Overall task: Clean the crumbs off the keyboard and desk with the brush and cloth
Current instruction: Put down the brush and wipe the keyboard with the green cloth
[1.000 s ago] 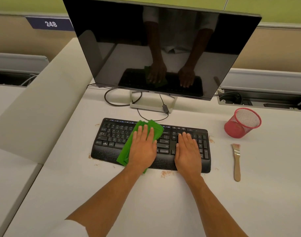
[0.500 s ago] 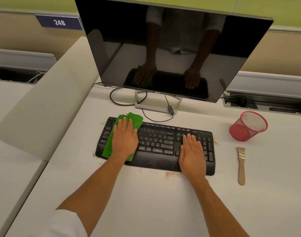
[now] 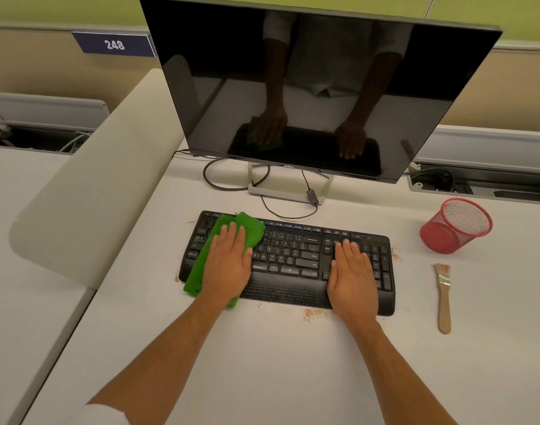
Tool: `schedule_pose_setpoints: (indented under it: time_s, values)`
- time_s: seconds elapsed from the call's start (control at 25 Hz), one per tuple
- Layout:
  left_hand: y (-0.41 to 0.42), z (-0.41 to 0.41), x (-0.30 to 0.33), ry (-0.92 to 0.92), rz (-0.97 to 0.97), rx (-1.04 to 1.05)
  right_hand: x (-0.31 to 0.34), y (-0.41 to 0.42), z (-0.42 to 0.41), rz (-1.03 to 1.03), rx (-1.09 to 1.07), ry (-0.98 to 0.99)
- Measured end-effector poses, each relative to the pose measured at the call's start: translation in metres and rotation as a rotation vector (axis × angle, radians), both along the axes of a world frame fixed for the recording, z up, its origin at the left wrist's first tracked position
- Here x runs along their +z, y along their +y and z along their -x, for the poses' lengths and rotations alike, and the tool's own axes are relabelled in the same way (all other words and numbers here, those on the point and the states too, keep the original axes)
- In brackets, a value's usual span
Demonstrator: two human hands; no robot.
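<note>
Flatly, the left hand (image 3: 228,265) presses a folded green cloth (image 3: 232,227) onto the black plastic keyboard (image 3: 293,259); the right hand (image 3: 353,277) rests flat, fingers straight, on its right end.

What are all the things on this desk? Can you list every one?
keyboard: 1, black, desk centre
cloth: 1, green, on keyboard's left end
brush: 1, wooden, right of keyboard
mesh cup: 1, red, tipped, far right
crumbs: scattered, brown, around keyboard
monitor: 1, black, behind keyboard
cables: black, by monitor stand
desk: 1, white
sign 248: 1, blue, wall
left hand: flat on cloth
right hand: flat on keyboard
</note>
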State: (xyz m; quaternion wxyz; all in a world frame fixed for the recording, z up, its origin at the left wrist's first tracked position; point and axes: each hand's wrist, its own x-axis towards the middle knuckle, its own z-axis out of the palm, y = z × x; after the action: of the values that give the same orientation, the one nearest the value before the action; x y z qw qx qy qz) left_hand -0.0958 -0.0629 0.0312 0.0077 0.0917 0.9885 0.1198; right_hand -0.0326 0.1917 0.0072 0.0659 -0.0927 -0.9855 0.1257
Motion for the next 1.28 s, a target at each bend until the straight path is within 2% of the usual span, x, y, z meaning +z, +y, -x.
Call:
schedule_pose_setpoints:
  time_s: [0.08,0.24,0.32,0.4,0.56,0.68,1.0,1.08,1.28]
  values:
    - [-0.006,-0.005,-0.004,0.02,-0.013,-0.017,0.001,0.001,0.0,0.005,0.001,0.003]
    - [-0.016,-0.001,-0.005,0.024,-0.069,0.29,0.0,0.001,0.0,0.013,0.016,-0.016]
    - [-0.005,-0.004,-0.001,0.012,-0.119,0.368,-0.001,0.001,0.0,0.014,0.01,-0.009]
    - [0.012,-0.012,-0.001,0.015,-0.126,0.304,-0.001,0.002,0.0,0.006,0.012,-0.005]
    - [0.041,-0.041,-0.009,0.021,-0.125,0.028,0.0,0.002,0.0,0.011,0.018,-0.012]
    - [0.046,-0.051,-0.013,0.057,-0.142,-0.035,-0.002,0.002,0.0,0.012,0.017,0.005]
    - [0.07,-0.077,-0.007,0.005,-0.176,-0.225,0.002,0.003,0.001,0.069,0.044,-0.009]
    - [0.077,-0.083,-0.007,0.022,-0.208,-0.271,0.008,0.006,0.003,0.16,0.048,-0.028]
    - [0.079,-0.082,0.011,-0.093,-0.544,-0.126,0.042,-0.009,-0.018,0.644,-0.05,0.02]
